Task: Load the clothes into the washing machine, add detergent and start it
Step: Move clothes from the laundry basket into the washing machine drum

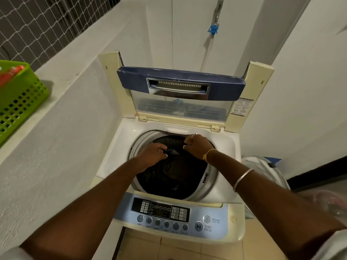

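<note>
A top-loading washing machine (120, 147) stands in front of me with its blue-framed lid (180, 83) folded up against the wall. Both my hands are over the open drum (208, 177). My left hand (153, 153) and my right hand (198, 145) each grip an edge of a dark garment (171, 152) that hangs down into the drum. More dark cloth (180, 169) lies deeper inside. The control panel (169, 214) with its power and start/pause buttons faces me at the front.
A green perforated basket (20, 102) with red items sits on the white ledge at the left. A white laundry bag or basket (262, 166) is at the right of the machine. A tap with a blue fitting (213, 29) and hose is on the back wall.
</note>
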`<state>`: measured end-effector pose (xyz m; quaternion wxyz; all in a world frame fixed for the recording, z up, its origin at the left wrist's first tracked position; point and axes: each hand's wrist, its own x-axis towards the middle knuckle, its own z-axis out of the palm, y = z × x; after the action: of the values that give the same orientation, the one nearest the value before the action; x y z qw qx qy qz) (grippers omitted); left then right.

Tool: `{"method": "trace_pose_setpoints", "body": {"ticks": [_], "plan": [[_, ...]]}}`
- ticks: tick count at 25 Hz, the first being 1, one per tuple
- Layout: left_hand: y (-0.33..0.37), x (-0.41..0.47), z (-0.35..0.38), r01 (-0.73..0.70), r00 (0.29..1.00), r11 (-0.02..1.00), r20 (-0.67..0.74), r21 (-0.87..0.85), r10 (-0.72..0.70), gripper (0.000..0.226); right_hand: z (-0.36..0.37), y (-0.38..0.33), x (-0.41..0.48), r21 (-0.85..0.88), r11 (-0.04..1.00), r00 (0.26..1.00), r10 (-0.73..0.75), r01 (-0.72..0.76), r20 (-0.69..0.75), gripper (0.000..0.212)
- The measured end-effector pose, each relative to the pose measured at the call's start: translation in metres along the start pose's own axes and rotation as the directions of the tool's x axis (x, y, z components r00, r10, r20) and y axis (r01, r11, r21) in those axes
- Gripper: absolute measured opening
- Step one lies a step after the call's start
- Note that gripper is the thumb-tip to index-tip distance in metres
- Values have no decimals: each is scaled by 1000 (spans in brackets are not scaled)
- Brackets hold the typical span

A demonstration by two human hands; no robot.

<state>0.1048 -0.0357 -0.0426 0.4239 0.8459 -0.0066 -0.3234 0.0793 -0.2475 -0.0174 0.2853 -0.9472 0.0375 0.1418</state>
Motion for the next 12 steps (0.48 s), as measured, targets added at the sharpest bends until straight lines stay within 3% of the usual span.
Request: {"method": "trace_pose_setpoints", "body": {"ticks": [8,12], "plan": [[48,-5,54,-93,993,994,-84,-50,89,23,-18,29,-33,138,989,995,69,-58,-77,28],[99,2,116,-194,977,977,-111,-93,183,9,-40,85,-51,362,925,959,202,-120,-199,16]]}}
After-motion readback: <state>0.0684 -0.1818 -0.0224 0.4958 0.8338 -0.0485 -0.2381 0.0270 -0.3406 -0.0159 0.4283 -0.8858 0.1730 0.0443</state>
